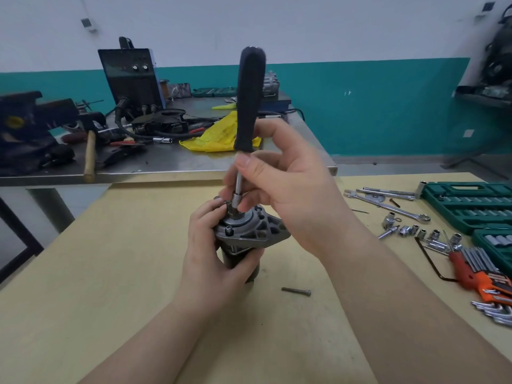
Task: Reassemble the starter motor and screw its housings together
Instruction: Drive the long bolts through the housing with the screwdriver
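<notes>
1. While the starter motor (240, 239) stands upright on the table (110, 259), my left hand (210, 261) wraps round its dark body just under the mounting flange, fingers curled tight.
2. My right hand (282, 189) pinches the steel shaft of the nut driver (249, 106), its black handle pointing straight up and its socket tip down on the motor's top face.
3. One loose bolt (296, 291) lies on the table near the motor, to its right.
4. Sockets (415, 231) and a green socket case (471, 206) sit well off right.
</notes>
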